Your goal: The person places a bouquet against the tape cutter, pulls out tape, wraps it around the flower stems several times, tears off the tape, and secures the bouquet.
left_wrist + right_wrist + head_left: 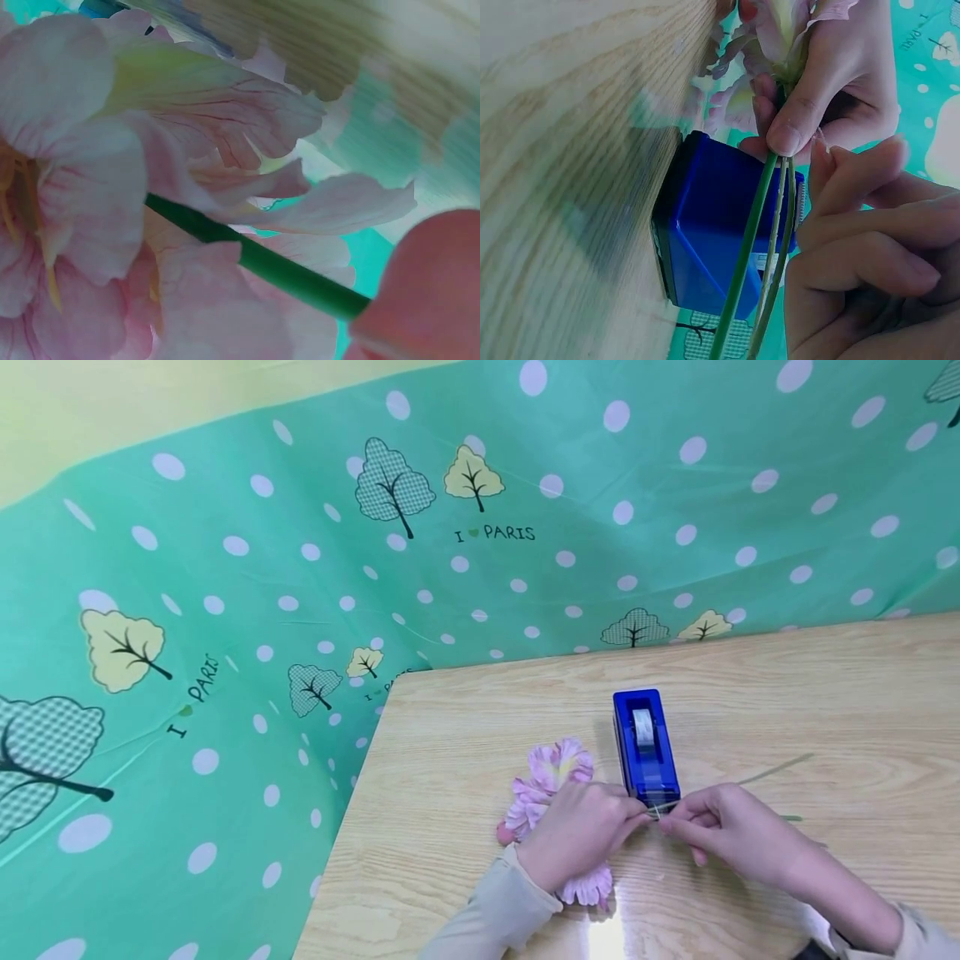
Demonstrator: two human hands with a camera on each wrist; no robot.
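Note:
Pink-and-white artificial flowers (561, 766) with green stems (744, 262) are in my left hand (581, 827), which pinches the stems between thumb and fingers just below the blooms. One thick green stem (292, 281) shows close up in the left wrist view. My right hand (738, 831) meets the left one at the stems, its thumb and fingertip pinching a small clear bit of tape (657, 812) beside them. Directly behind the hands stands a blue tape dispenser (663, 768), its cutting end towards me.
A roll of clear tape (643, 727) sits in the dispenser. The light wood-grain table (465, 727) stretches out on both sides. Green polka-dot cloth (315, 577) with tree prints hangs along the back and left. A small pink bud (506, 833) pokes out left of the left hand.

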